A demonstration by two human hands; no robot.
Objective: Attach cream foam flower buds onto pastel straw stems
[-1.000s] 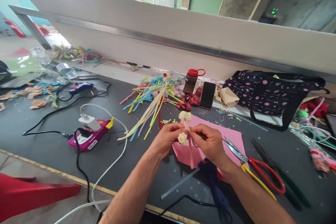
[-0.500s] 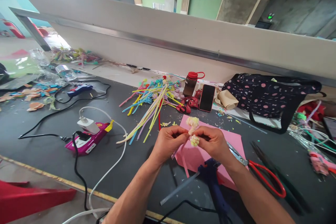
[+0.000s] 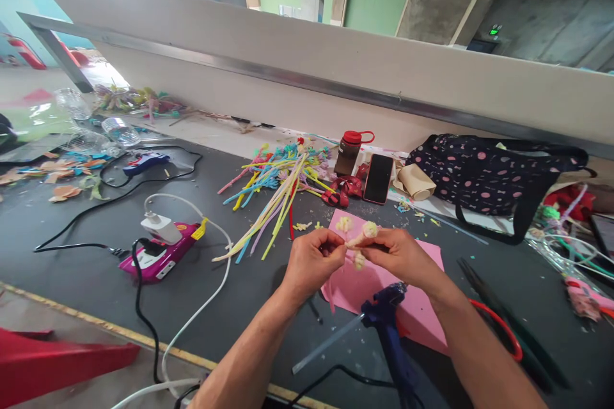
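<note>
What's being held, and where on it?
Small pale-yellow fluffy pieces on stems, pinched around the stems by left and right hand fingertips.

head-worn view, facing forward and down

Craft workshop: glue gun point(image 3: 389, 326), pipe cleaners point(image 3: 273, 195), scraps on dark worktable point(image 3: 192, 307).

Dark tabletop point(image 3: 192, 297), blue glue gun point(image 3: 391, 326) over the near edge of the pink sheet point(image 3: 371, 284), magenta power strip point(image 3: 163, 254) and pipe cleaners point(image 3: 268, 195) left of the sheet.
</note>
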